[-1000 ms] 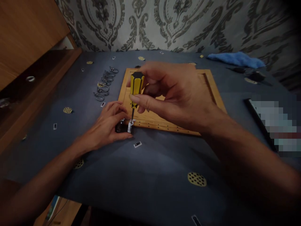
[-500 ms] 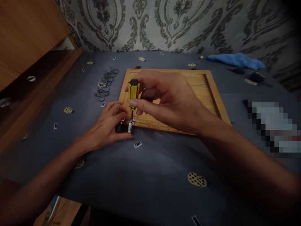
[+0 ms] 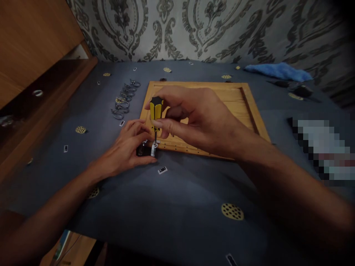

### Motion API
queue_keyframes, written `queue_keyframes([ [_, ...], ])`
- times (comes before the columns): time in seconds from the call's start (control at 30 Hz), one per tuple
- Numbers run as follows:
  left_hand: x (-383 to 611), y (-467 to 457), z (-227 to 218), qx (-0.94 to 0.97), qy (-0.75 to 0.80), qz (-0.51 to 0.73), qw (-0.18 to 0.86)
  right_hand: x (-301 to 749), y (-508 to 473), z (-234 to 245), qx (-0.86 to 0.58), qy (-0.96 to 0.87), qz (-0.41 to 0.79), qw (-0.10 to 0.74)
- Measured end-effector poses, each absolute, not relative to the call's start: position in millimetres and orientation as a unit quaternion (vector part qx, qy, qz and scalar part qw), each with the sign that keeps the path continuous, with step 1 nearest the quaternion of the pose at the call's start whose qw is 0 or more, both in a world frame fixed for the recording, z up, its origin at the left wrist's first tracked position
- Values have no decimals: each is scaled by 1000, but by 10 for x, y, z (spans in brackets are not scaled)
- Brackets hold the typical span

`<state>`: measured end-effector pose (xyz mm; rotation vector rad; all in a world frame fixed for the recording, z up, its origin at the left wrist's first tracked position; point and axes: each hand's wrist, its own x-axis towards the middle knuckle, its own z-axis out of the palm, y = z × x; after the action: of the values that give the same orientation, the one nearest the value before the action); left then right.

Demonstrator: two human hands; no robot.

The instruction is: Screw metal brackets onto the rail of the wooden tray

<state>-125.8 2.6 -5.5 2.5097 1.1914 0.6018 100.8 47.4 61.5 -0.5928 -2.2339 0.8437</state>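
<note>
My right hand (image 3: 199,114) grips a small screwdriver (image 3: 156,111) with a yellow and black handle, its thumb and fingers wrapped round it. The screwdriver points down, with the tip of its shaft at a small silvery metal fitting (image 3: 153,149). That fitting sits at the near left corner of a wooden board (image 3: 205,149) with a raised frame and several small dark holes along its near edge. My left hand (image 3: 126,149) is curled round the fitting, thumb in front and fingers behind. A dark part between its fingers is partly hidden.
Several metal hook-shaped pieces (image 3: 122,105) lie in a row left of the board. At the back right are a blue cloth (image 3: 280,71) and a dark object (image 3: 302,89). A blurred-out object (image 3: 324,147) lies right. Wooden furniture (image 3: 36,40) borders the left side of the patterned cloth.
The screwdriver handle has turned a little and come slightly lower and to the left, with my right hand moving along. My left hand and the board stay in place.
</note>
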Motion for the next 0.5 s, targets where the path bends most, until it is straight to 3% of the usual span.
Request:
queue_keyframes([
  [0.17,-1263,24,-78,870,422,208,147,1005,444,657,-248,-820,365,364],
  [0.33,-1250,19,-40,867,429,198,158,1005,429,685,-235,-808,420,340],
  [0.5,-1245,18,-18,861,438,194,172,984,424,653,-247,-808,406,348],
])
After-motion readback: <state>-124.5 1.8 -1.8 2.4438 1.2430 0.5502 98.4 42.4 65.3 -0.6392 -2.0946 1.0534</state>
